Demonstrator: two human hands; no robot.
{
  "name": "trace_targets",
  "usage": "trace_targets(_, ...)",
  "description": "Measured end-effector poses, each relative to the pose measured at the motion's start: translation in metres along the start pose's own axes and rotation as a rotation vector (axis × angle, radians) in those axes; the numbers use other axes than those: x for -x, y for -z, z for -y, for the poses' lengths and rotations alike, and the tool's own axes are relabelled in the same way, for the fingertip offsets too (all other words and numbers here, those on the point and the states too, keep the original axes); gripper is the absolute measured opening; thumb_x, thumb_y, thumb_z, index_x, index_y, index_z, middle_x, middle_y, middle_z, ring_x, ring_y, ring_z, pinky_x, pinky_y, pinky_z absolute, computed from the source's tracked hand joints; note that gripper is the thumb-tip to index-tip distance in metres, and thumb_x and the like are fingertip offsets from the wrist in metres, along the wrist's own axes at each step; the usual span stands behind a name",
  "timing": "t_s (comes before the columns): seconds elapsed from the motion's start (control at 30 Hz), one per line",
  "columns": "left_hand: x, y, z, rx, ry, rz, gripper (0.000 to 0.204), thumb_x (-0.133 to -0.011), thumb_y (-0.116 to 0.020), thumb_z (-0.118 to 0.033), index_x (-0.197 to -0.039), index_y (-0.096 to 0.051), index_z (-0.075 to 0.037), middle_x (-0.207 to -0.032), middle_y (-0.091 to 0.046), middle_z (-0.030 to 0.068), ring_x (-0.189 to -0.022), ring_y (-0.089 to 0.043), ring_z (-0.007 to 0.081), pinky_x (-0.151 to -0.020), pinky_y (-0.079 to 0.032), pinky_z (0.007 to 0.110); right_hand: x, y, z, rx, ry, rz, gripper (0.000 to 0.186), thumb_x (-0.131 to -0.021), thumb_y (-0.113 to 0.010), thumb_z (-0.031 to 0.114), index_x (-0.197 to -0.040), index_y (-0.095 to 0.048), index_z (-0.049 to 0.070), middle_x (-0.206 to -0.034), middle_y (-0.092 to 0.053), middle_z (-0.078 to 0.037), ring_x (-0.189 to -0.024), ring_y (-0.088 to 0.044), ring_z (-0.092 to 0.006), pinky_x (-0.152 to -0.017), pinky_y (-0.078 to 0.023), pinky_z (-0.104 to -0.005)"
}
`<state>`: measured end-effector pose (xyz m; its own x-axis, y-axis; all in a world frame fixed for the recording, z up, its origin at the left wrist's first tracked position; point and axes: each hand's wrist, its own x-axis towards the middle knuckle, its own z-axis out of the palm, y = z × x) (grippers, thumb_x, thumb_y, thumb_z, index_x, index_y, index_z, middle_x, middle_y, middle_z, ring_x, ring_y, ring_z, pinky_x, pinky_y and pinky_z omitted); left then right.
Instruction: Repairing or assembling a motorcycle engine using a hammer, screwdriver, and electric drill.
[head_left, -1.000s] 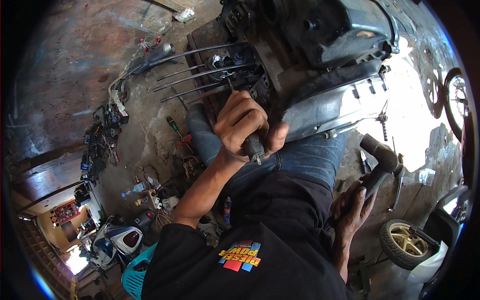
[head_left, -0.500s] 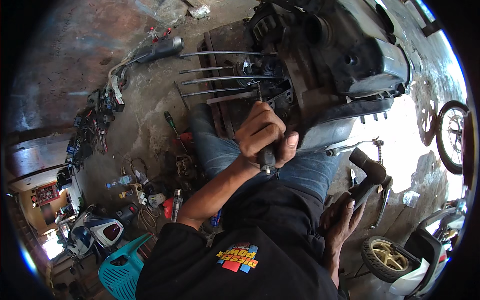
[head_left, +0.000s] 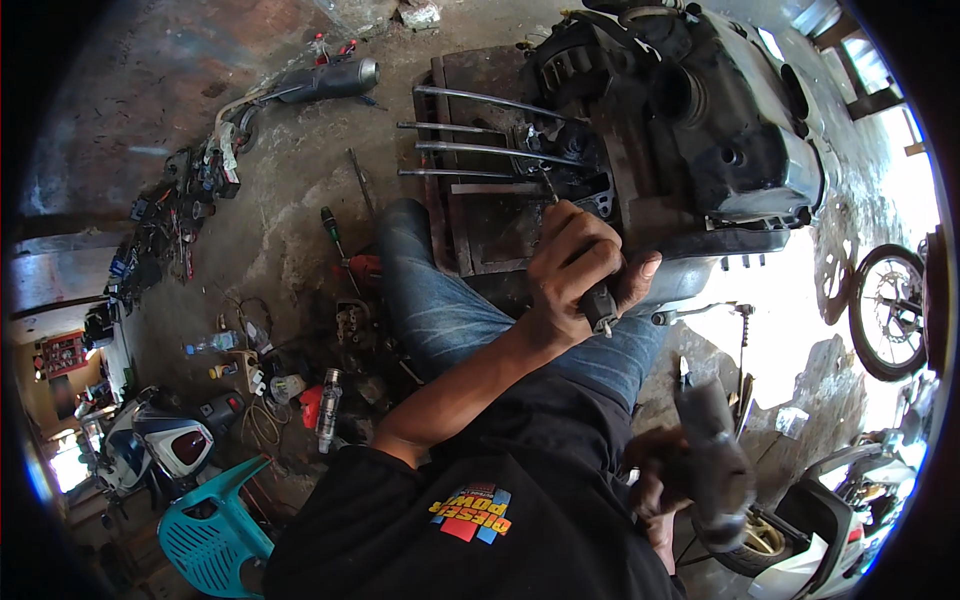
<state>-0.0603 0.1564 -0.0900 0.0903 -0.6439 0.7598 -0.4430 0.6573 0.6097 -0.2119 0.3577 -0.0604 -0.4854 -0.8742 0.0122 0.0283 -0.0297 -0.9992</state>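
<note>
A screwdriver with a dark handle is gripped in my left hand. Its thin shaft points away from me, the tip at the dark engine part from which several long metal studs stick out to the left. My right hand, smeared by motion, is closed round a hammer at the lower right. The hammer is blurred too and stands well apart from the screwdriver's butt end.
A large black engine assembly fills the far right. Leftward on the floor lie an exhaust muffler, a green-handled screwdriver and a plastic bottle. Near left stands a teal chair. A wheel is at the right edge.
My right hand and the hammer have swung down and back towards me. In the picture, my left hand, the screwdriver and the engine sit further right as the view shifts.
</note>
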Motion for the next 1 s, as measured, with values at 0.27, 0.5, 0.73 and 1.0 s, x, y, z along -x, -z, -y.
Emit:
trace_targets(0.27,-0.003,-0.001,-0.002,-0.023,0.002,0.02,0.033,-0.073,-0.086,-0.016,-0.065,-0.054,-0.011,-0.074,-0.053,0.0013,-0.072,-0.051,0.0213,-0.071,-0.041,0.037,-0.014,0.028,-0.047,0.55,0.144,0.609,0.042,-0.079,-0.079,0.032,-0.1,-0.064,0.0,-0.083,-0.066,-0.009,-0.072,-0.064,-0.0231,-0.068,-0.051,-0.0363)
trace_targets(0.5,-0.005,0.0,-0.005,-0.024,0.016,0.016,0.031,-0.074,-0.084,-0.009,-0.066,-0.054,-0.009,-0.074,-0.053,0.002,-0.071,-0.051,0.0215,-0.07,-0.041,0.037,-0.001,0.021,-0.059,0.414,-0.081,0.551,0.046,-0.099,-0.057,0.029,-0.13,-0.054,-0.004,-0.116,-0.063,-0.01,-0.103,-0.064,-0.0177,-0.087,-0.05,-0.0305)
trace_targets(0.73,-0.006,0.0,-0.006,-0.028,0.033,0.016,0.031,-0.075,-0.082,-0.004,-0.065,-0.053,-0.008,-0.072,-0.053,0.0021,-0.068,-0.05,0.0205,-0.067,-0.04,0.036,-0.007,0.015,-0.067,0.39,-0.026,0.57,0.027,-0.097,-0.061,0.026,-0.113,-0.059,0.003,-0.094,-0.063,-0.005,-0.087,-0.06,-0.0169,-0.073,-0.047,-0.0312)
trace_targets(1.0,-0.009,-0.001,-0.003,-0.04,-0.015,-0.017,0.038,-0.081,-0.076,-0.004,-0.06,-0.045,-0.008,-0.068,-0.053,0.0017,-0.064,-0.046,0.0166,-0.06,-0.039,0.032,-0.004,0.053,-0.065,0.036,-0.13,0.807,0.028,-0.101,-0.057,0.026,-0.12,-0.057,0.005,-0.106,-0.059,-0.006,-0.1,-0.055,-0.0206,-0.082,-0.048,-0.0375)
